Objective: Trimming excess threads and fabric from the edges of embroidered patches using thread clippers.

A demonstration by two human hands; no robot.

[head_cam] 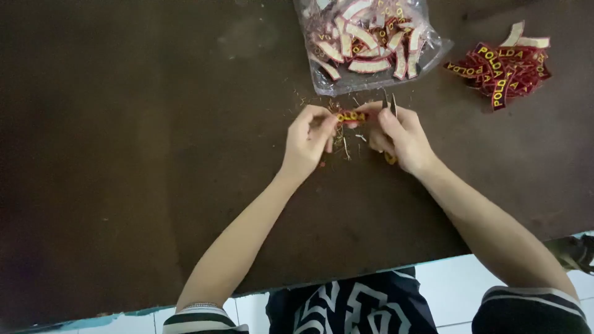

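Observation:
Both hands meet over the dark brown table (pixel 124 154). My left hand (pixel 307 139) pinches the left end of a small curved red patch with yellow letters (pixel 351 115). My right hand (pixel 401 136) pinches the patch's right end and also grips small thread snips (pixel 391 105), whose metal tips point away from me above the fingers. Short thread clippings (pixel 342 145) lie scattered on the table under and between the hands.
A clear plastic bag (pixel 371 43) stuffed with several red and white patches lies just beyond the hands. A loose pile of red patches (pixel 504 68) sits at the far right. The table's near edge runs above white floor tiles (pixel 451 291).

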